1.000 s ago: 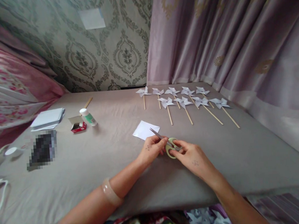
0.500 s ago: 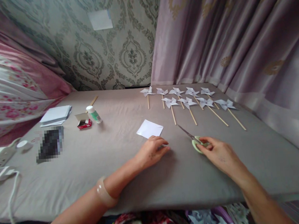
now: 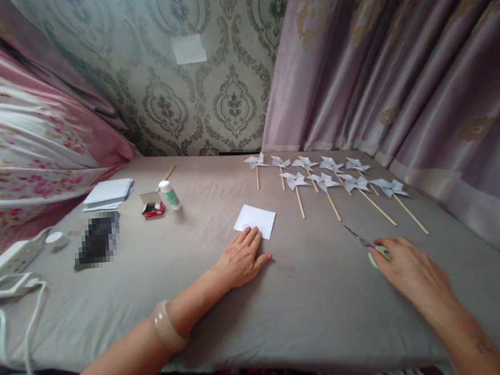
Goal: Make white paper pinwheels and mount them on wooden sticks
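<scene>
A square sheet of white paper (image 3: 258,216) lies on the grey cloth (image 3: 259,318) in front of me. My left hand (image 3: 243,257) rests flat with its fingertips on the paper's near edge, fingers stretched out and thumb apart. Off to the right, my right hand (image 3: 403,262) is closed around the pale green handles of a pair of scissors (image 3: 362,239). Their blades point away and to the left, looking closed or nearly so. Beyond them lie several white paper pinwheels (image 3: 324,181) on wooden sticks, laid out in two rows.
At the left are a stack of white paper (image 3: 108,191), a small red box (image 3: 153,210) with its lid up, a white-and-green glue bottle (image 3: 170,196) and wooden sticks (image 3: 169,171). Nearer me lie a blurred dark item (image 3: 98,239) and a white power strip (image 3: 13,261) with cables.
My left hand has come down flat on the paper, which now sits at a different angle. My right hand has moved right with the scissors. The whole view has shifted slightly.
</scene>
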Demonstrator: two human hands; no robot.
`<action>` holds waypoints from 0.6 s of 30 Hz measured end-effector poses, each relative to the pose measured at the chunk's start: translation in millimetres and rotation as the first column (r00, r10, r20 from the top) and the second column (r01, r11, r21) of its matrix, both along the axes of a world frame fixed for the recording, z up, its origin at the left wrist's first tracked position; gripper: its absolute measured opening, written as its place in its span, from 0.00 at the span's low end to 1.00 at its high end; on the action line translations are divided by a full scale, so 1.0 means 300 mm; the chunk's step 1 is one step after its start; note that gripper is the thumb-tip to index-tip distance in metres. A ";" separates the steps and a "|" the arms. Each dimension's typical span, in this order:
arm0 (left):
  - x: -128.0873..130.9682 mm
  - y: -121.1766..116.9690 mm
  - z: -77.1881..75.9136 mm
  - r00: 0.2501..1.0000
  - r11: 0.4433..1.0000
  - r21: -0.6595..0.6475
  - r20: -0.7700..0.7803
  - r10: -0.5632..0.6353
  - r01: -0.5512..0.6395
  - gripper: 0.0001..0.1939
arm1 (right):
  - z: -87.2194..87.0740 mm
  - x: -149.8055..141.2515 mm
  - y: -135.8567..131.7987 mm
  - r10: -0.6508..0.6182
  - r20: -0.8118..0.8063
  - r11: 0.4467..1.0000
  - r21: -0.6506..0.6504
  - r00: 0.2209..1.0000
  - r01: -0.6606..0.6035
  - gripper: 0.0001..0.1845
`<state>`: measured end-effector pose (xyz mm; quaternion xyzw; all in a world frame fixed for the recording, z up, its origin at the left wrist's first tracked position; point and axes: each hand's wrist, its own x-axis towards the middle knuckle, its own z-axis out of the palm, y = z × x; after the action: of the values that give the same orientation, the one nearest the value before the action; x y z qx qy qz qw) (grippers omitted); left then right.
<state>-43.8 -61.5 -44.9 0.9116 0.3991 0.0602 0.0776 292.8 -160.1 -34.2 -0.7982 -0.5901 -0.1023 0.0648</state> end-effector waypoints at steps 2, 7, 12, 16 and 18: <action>0.013 -0.001 0.006 0.999 0.998 0.037 0.002 0.047 -0.047 0.34 | 0.009 -0.040 0.036 0.056 -0.040 0.998 0.001 0.998 -0.056 0.21; 0.023 0.020 0.025 0.993 0.996 0.070 0.102 0.054 -0.062 0.27 | -0.008 -0.141 0.141 0.236 -0.175 0.971 0.004 0.956 -0.239 0.21; -0.073 0.151 0.036 0.782 0.936 0.067 0.572 0.248 -0.346 0.13 | -0.049 -0.201 0.221 0.377 -0.300 0.924 0.056 0.876 -0.378 0.21; -0.238 0.272 0.024 0.295 0.607 -0.074 0.824 0.484 -0.791 0.05 | -0.080 -0.222 0.263 0.406 -0.370 0.912 0.098 0.836 -0.399 0.19; -0.315 0.314 0.014 0.201 0.508 -0.106 0.834 0.513 -0.855 0.04 | -0.083 -0.238 0.277 0.399 -0.399 0.914 0.103 0.826 -0.391 0.19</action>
<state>-138.2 32.8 -40.7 0.4904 0.6694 0.5574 0.0274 221.4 -76.9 -59.0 -0.6616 -0.7143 0.0788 0.2141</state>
